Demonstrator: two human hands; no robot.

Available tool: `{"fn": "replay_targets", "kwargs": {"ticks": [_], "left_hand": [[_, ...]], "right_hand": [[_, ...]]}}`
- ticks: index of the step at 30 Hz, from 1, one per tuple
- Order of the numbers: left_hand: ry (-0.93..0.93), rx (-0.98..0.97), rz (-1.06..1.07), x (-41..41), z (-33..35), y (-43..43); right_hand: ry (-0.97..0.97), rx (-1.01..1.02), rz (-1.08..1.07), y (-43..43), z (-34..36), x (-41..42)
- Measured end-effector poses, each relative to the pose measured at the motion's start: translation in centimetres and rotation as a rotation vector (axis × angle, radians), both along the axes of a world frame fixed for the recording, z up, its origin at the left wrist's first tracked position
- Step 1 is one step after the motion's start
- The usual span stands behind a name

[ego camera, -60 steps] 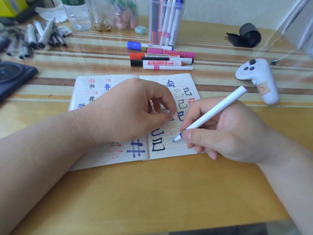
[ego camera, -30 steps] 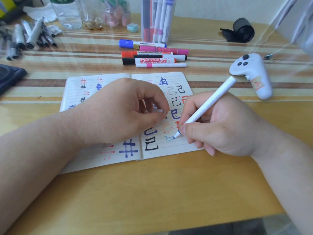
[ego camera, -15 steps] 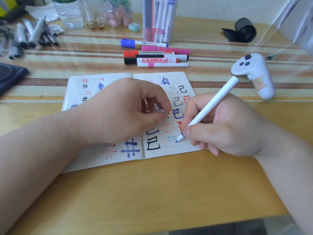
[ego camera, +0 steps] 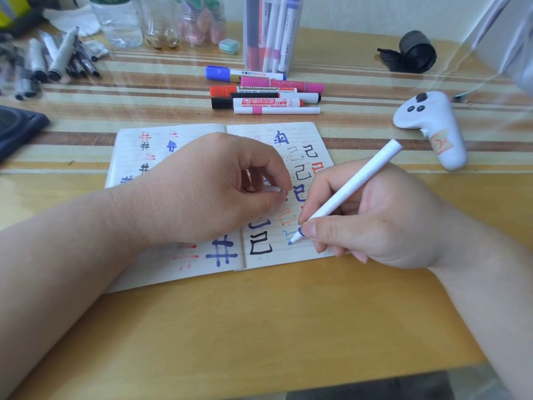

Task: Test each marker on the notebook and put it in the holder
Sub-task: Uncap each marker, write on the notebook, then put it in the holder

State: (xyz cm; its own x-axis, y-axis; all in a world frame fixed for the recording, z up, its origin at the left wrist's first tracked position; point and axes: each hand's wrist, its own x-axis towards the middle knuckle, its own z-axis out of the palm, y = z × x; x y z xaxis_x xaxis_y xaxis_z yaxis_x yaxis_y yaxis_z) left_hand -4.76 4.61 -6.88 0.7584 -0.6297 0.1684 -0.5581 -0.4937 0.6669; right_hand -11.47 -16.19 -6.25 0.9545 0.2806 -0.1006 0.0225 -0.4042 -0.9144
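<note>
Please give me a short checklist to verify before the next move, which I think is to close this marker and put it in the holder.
1. Marker writes: ok, a faint blue mark sits at the tip of the white marker.
2. Grip: ok, right hand holds the marker.
3. Cap ready: cannot tell, left hand pinches something small and pale.
4. Holder has room: cannot tell, its top is cut off.
5. Path to the holder: not ok, loose markers lie before it.
6. Notebook steady: ok, left hand rests on it.
</note>
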Motion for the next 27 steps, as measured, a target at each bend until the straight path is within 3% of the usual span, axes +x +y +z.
{"fn": "replay_targets", "kwargs": {"ticks": [27], "left_hand": [[-0.029,0.009,-0.025,0.17,-0.18,0.04]], "right_hand": [[-0.004,0.025,0.029,-0.20,-0.17,-0.12]]}}
